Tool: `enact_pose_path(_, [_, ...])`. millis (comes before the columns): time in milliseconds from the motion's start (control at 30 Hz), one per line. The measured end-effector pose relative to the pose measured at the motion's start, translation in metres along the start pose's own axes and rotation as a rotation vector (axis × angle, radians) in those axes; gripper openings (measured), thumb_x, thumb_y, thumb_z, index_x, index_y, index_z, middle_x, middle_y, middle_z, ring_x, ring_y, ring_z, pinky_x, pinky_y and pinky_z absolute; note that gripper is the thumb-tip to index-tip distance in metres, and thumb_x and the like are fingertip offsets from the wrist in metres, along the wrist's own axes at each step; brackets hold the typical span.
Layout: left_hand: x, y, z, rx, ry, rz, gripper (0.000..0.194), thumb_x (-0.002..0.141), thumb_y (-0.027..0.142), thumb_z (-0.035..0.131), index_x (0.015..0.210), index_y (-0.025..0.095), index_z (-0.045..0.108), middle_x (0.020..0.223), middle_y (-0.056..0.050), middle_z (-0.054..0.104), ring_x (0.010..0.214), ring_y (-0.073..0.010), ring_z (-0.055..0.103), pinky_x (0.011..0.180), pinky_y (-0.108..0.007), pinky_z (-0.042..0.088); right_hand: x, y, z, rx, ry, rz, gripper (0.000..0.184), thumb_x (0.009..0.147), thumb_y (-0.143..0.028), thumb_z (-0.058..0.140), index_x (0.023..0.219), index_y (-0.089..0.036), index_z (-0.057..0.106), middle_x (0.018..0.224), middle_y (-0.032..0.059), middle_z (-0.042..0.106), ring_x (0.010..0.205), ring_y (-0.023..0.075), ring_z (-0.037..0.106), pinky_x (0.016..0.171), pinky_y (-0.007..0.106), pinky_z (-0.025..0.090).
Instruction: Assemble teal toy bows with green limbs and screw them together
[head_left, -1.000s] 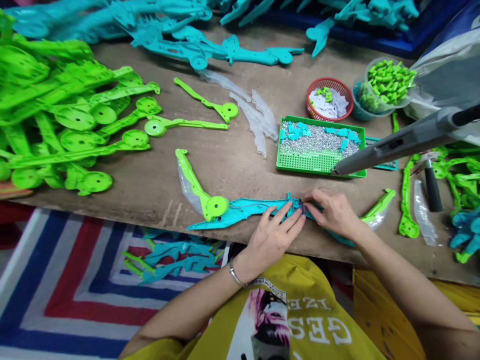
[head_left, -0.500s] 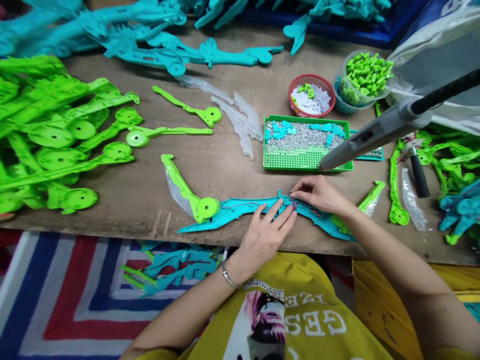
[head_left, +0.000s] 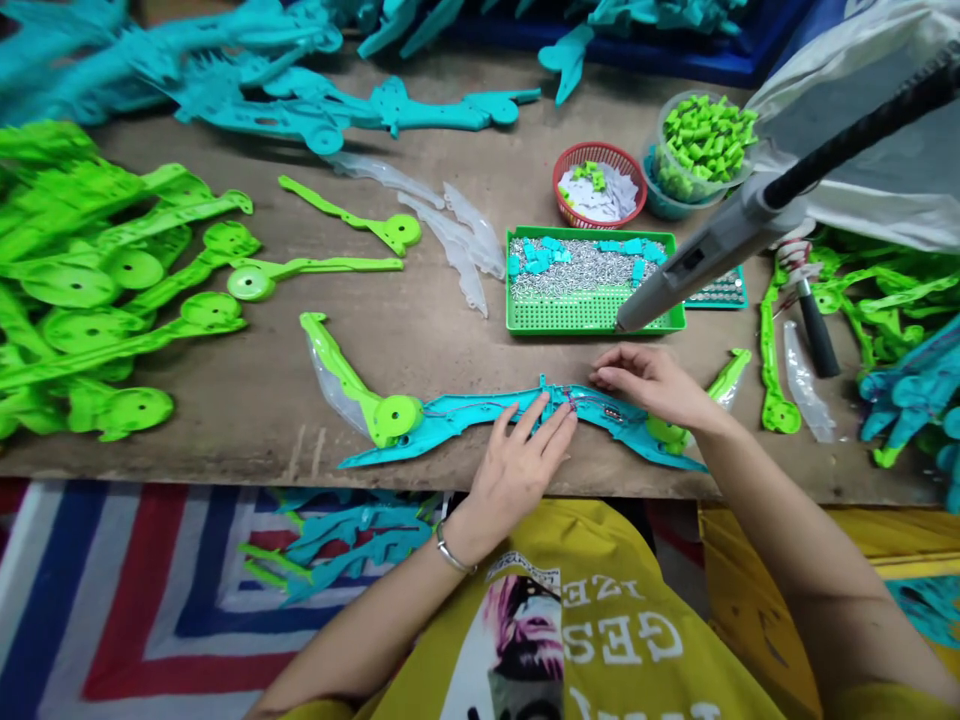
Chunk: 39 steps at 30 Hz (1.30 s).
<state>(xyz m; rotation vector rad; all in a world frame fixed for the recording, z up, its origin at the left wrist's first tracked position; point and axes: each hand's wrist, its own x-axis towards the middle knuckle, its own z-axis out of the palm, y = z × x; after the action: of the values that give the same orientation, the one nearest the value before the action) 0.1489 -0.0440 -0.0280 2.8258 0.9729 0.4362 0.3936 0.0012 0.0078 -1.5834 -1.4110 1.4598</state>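
A long teal plastic piece [head_left: 465, 417] with green jointed arms [head_left: 352, 380] at both ends lies along the near edge of the wooden table [head_left: 450, 330]. My left hand [head_left: 525, 455] rests flat on its middle, fingers stretched out. My right hand [head_left: 651, 385] hovers just right of the middle, fingertips pinched together over thin wires on the piece; whether it holds anything is too small to tell.
A green tray [head_left: 585, 310] of small screws and teal bits sits behind the hands. A grey hanging tool [head_left: 705, 250] points down at its right edge. Red basket [head_left: 600, 185], tub of green parts [head_left: 701, 140], green parts pile [head_left: 97, 290] left, teal parts [head_left: 337, 95] far.
My right hand has lifted slightly off the teal piece's middle and shifted right. The view has drifted, so everything sits further left and higher. My left hand stays flat on the piece.
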Motion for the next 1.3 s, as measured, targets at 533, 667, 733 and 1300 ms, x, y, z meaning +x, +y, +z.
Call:
enact_pose_path(533, [-0.001,0.005,0.005,-0.039,0.011,-0.052,0.038,0.098,0.029,0.056,0.134,0.016,0.059,0.143,-0.013,0.06,0.138,-0.0312,0.049,0.11,-0.055,0.038,-0.01,-0.014,0.001,-0.191,0.12,-0.043,0.025,0.082,-0.041,0.066,0.082,-0.016,0.068,0.076,0.0039,0.069,0.066,0.0145,0.057,0.059,0.027,0.043])
enact_pose_path(667, [-0.002,0.004,0.006,-0.035,0.033,-0.042,0.037,0.099,0.025,0.054,0.134,0.016,0.059,0.143,-0.012,0.059,0.139,-0.0313,0.049,0.11,-0.055,0.038,-0.029,-0.006,-0.006,-0.35,0.14,-0.02,0.015,0.083,-0.031,0.063,0.087,-0.018,0.069,0.083,0.0036,0.072,0.071,0.0169,0.062,0.065,0.029,0.046])
enact_pose_path(733, [-0.002,0.004,0.007,-0.032,0.042,-0.033,0.037,0.099,0.024,0.055,0.135,0.016,0.058,0.144,-0.012,0.059,0.138,-0.0313,0.049,0.11,-0.054,0.038,-0.043,-0.001,-0.002,-0.434,0.135,-0.043,0.01,0.084,-0.025,0.062,0.087,-0.019,0.069,0.086,0.0032,0.072,0.078,0.0183,0.064,0.073,0.032,0.048])
enact_pose_path(1300, [0.007,0.016,0.003,-0.023,0.039,-0.132,0.048,0.1,0.035,0.054,0.146,0.02,0.05,0.142,-0.007,0.061,0.134,-0.0304,0.052,0.109,-0.05,0.036,-0.065,0.031,0.043,-0.677,0.482,-0.273,0.002,0.088,-0.022,0.064,0.089,-0.021,0.065,0.1,0.0079,0.067,0.093,0.0245,0.059,0.086,0.042,0.044])
